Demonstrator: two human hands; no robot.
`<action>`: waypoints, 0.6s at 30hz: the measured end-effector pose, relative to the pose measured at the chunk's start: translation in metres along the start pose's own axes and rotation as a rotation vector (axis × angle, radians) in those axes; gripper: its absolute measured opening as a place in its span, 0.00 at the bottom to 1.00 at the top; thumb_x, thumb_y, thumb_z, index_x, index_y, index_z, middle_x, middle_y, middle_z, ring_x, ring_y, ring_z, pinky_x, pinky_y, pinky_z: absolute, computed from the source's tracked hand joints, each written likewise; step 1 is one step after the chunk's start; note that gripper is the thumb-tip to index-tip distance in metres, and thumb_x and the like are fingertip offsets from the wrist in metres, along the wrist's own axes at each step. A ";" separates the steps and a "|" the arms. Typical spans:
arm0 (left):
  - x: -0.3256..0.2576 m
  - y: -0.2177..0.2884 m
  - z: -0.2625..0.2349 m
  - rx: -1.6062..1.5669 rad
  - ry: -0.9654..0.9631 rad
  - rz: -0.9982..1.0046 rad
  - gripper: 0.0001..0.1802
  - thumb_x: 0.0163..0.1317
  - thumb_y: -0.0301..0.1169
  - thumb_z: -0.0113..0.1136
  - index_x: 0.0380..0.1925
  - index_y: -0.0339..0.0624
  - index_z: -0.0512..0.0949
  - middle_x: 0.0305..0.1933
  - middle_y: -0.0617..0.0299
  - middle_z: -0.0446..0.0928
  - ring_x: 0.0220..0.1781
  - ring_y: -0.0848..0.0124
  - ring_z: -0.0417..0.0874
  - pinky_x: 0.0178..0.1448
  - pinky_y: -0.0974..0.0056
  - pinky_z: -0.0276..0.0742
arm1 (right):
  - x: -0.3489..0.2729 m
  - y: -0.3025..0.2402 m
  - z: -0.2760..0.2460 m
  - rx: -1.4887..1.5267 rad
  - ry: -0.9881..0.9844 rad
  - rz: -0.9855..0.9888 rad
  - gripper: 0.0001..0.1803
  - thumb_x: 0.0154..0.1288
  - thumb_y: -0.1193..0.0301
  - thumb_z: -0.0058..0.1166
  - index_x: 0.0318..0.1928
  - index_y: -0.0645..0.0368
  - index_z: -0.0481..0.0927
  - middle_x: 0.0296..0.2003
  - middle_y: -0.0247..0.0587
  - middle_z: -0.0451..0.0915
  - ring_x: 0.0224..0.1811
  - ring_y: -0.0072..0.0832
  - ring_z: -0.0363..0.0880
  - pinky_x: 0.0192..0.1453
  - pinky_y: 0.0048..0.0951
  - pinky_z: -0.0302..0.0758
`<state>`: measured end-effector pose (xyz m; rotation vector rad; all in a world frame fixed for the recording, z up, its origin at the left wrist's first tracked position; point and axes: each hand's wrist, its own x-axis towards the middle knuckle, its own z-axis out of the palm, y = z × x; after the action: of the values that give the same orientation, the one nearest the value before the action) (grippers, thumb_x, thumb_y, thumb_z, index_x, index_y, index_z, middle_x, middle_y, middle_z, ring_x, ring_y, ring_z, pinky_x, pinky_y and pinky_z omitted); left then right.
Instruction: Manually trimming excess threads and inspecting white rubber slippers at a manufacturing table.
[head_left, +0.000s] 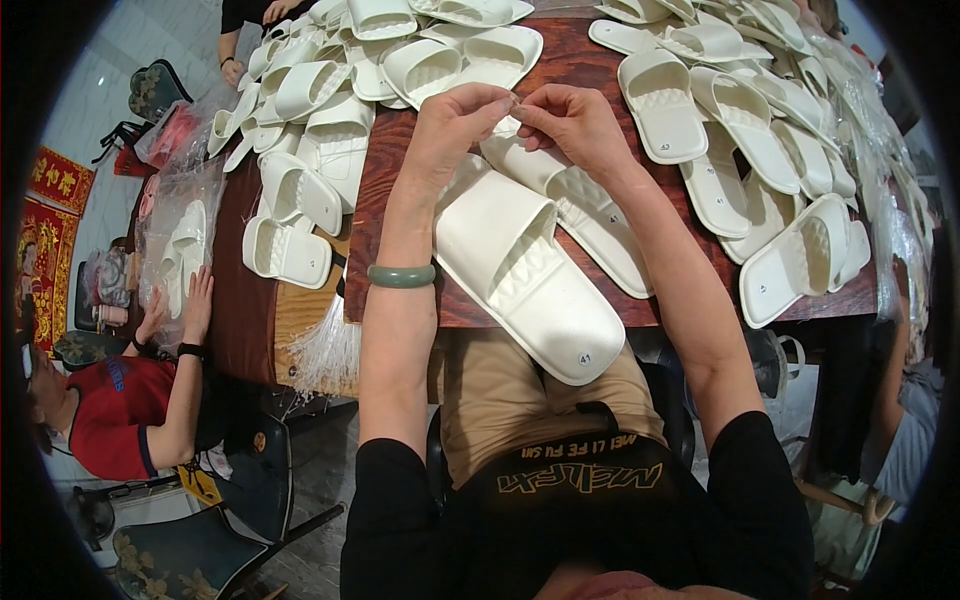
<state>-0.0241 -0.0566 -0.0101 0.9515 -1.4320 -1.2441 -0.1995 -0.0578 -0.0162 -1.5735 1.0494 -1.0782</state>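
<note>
My left hand (452, 128) and my right hand (572, 124) meet above the table, thumb and fingers pinched together at the tips. Whatever lies between them is too small to make out. Below my wrists lies a white slide slipper (500, 225), its near end jutting over the table's front edge. Its mate, a second white slipper (600, 225), rests just to the right, partly covered by the first one and my right forearm. A green bangle circles my left wrist.
Heaps of white slippers (310, 90) fill the table's far left, with another pile (760, 130) at right. A bundle of white strings (328, 345) hangs at the left edge. One co-worker in a red shirt (115, 415) handles a bagged slipper (182, 250); other people sit around.
</note>
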 end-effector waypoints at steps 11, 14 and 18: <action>-0.004 0.005 -0.002 -0.017 -0.033 -0.021 0.09 0.59 0.30 0.61 0.37 0.38 0.80 0.25 0.74 0.73 0.23 0.88 0.64 0.27 0.80 0.60 | 0.001 0.003 0.002 0.047 -0.012 0.001 0.09 0.63 0.69 0.57 0.36 0.63 0.80 0.25 0.33 0.80 0.25 0.14 0.76 0.30 0.15 0.74; -0.003 0.004 -0.001 -0.009 -0.034 0.009 0.09 0.58 0.30 0.61 0.37 0.38 0.80 0.25 0.75 0.73 0.23 0.88 0.64 0.27 0.81 0.60 | 0.002 0.007 0.000 0.077 -0.002 -0.091 0.11 0.62 0.68 0.57 0.33 0.66 0.80 0.24 0.35 0.81 0.22 0.15 0.78 0.24 0.18 0.71; -0.004 0.008 0.000 0.048 -0.005 0.029 0.09 0.58 0.31 0.62 0.37 0.39 0.81 0.24 0.77 0.72 0.22 0.89 0.63 0.25 0.81 0.59 | 0.002 0.007 -0.003 0.221 -0.110 -0.094 0.11 0.63 0.69 0.54 0.38 0.65 0.79 0.27 0.36 0.82 0.22 0.14 0.76 0.24 0.16 0.70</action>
<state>-0.0230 -0.0512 -0.0034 0.9573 -1.4810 -1.1962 -0.2031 -0.0622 -0.0224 -1.4962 0.7619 -1.1177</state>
